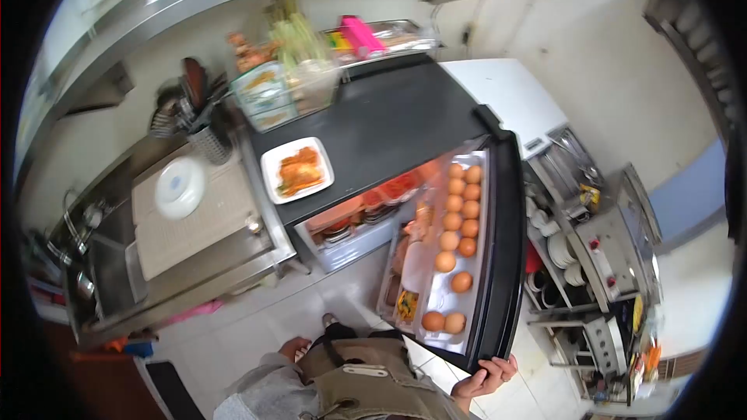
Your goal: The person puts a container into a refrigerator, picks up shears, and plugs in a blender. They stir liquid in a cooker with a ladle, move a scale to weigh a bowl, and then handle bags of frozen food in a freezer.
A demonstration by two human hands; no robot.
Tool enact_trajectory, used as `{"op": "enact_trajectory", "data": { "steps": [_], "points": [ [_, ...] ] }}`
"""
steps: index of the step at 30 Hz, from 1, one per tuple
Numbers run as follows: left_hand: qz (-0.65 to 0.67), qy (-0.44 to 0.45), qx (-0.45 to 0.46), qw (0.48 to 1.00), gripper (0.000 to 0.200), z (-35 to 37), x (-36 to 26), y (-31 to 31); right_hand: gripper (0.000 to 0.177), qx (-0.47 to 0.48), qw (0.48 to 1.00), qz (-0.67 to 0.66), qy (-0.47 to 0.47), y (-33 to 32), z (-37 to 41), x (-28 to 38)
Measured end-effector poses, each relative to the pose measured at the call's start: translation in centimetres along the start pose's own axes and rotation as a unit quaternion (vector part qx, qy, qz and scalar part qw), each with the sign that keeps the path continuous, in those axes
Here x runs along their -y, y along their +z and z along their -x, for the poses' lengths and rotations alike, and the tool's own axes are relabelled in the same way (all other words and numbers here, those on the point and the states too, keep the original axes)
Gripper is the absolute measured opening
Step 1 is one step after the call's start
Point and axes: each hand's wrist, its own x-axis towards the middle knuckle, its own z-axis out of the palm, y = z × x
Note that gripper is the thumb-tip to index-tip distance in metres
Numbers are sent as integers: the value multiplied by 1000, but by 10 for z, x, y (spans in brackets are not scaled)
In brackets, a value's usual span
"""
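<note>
We have our right hand (pixel 488 379) curled over the near end of the black fridge door (pixel 507 257), which stands open; its long axis runs forward from that hand to the right end of the dark table (pixel 389 109). Of our 2 hands, the right is nearer, touching it. Our left hand (pixel 296 348) hangs well apart, to the left; whether it is open or closed, we cannot tell. Eggs (pixel 452 221) line the door's inner side.
</note>
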Motion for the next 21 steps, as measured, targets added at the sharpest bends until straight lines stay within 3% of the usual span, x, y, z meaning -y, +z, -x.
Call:
{"op": "enact_trajectory", "data": {
  "steps": [1, 3, 4, 5, 6, 8, 12, 14, 16, 17, 18, 19, 20, 21],
  "points": [
    [-11, -111, -60, 992, 40, 0, 4, -15, 29, 5, 999, -20, -41, 5, 6, 2],
    [-163, 49, -128, 977, 40, -12, 15, -50, 32, 19, 993, -81, -85, 17, 11, 13],
    [-158, 139, -204, 956, 30, -15, 16, -64, 34, 42, 986, -126, -98, 25, 14, 11],
    [-63, 86, -206, 973, 38, -3, 2, -72, 34, 67, 982, -119, -133, 31, 12, 17],
    [105, 141, -172, 969, 24, -3, 3, -82, 35, 88, 975, -111, -172, 39, 10, 27],
    [279, 154, -252, 914, 26, 58, -41, -75, 34, 121, 962, -144, -198, 56, 7, 44],
    [328, 164, -231, 901, 38, 76, -25, -64, 22, 206, 933, -199, -220, 88, 2, 75],
    [367, 158, -263, 878, 21, 70, 8, -34, 15, 234, 909, -290, -187, 104, -4, 98],
    [297, 121, -205, 925, 18, 47, 63, -14, 15, 231, 898, -334, -171, 118, -9, 118],
    [170, 191, -197, 946, 22, 28, 103, -3, 17, 219, 894, -354, -168, 123, -12, 128],
    [399, 63, -151, 902, 19, 36, 123, 13, 17, 218, 892, -356, -173, 128, -14, 134],
    [189, 145, -217, 947, 20, 23, 158, 21, 17, 215, 895, -345, -183, 134, -15, 138],
    [359, 61, -224, 904, 21, 46, 151, 25, 17, 211, 899, -333, -193, 139, -18, 142],
    [515, -24, -222, 828, 25, 70, 150, 33, 17, 209, 900, -318, -214, 144, -22, 145]
  ]
}}
